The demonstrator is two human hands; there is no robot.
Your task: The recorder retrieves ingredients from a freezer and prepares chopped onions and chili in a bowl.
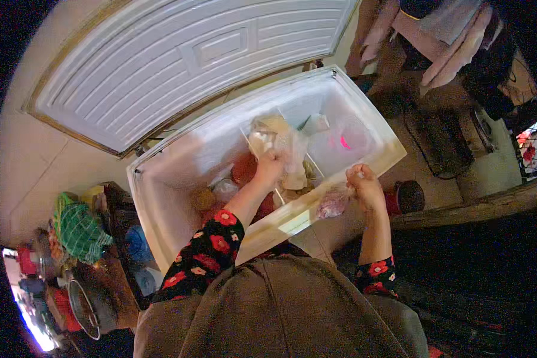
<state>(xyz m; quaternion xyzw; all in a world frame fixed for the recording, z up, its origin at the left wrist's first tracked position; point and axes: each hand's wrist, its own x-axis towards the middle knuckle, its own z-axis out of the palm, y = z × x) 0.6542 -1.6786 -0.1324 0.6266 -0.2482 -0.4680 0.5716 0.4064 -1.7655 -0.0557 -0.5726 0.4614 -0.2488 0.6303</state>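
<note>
In front of me is a white chest freezer (262, 244) with its ribbed lid (161, 67) raised. My left hand (270, 168) reaches inside, its fingers closed on a pale plastic bag (291, 143) that is blurred. Beige packages (295, 176) lie beside and below that hand. A clear plastic bag with pinkish contents (333, 205) hangs from my right hand (366, 182), just outside the front rim. Farther left in the freezer are a reddish item (244, 168) and a clear bag (225, 189), partly hidden by my left forearm.
Thin white dividers (314, 164) split the freezer; a white package (317, 122) and a bright pink item (344, 142) sit on the right. A green net-like bag (78, 228) and blue containers (138, 244) stand left. Right are a dark red cylindrical container (407, 197) and hanging cloths (456, 44).
</note>
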